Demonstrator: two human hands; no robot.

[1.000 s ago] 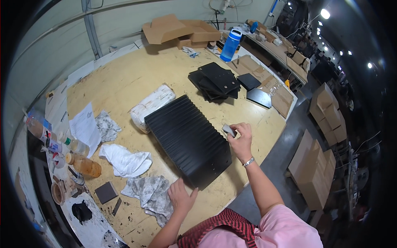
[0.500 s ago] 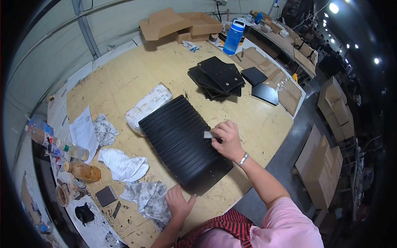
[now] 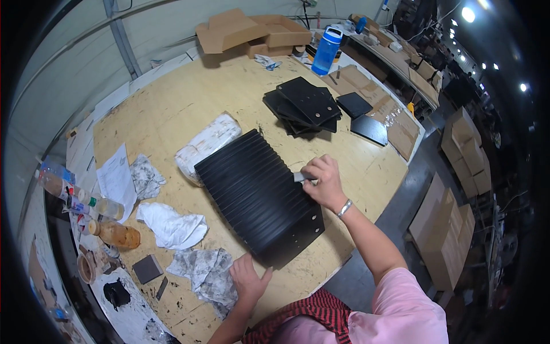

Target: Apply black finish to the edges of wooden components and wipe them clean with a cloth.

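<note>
Right hand [image 3: 324,183] pinching grey block [image 3: 299,177], ribbed black panel [image 3: 246,195]

Shows a black ribbed panel [image 3: 252,198] lying aslant at the frame's center, with small holes toward its lower right. Includes a small grey block [image 3: 298,177] right of center, at the panel's edge.

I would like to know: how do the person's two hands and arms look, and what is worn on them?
The right hand is ungloved, with a shiny silver-coloured metal band around its wrist; a plain pink cloth sleeve covers the upper arm. The left hand is ungloved too, with no band visible at its wrist.
</note>
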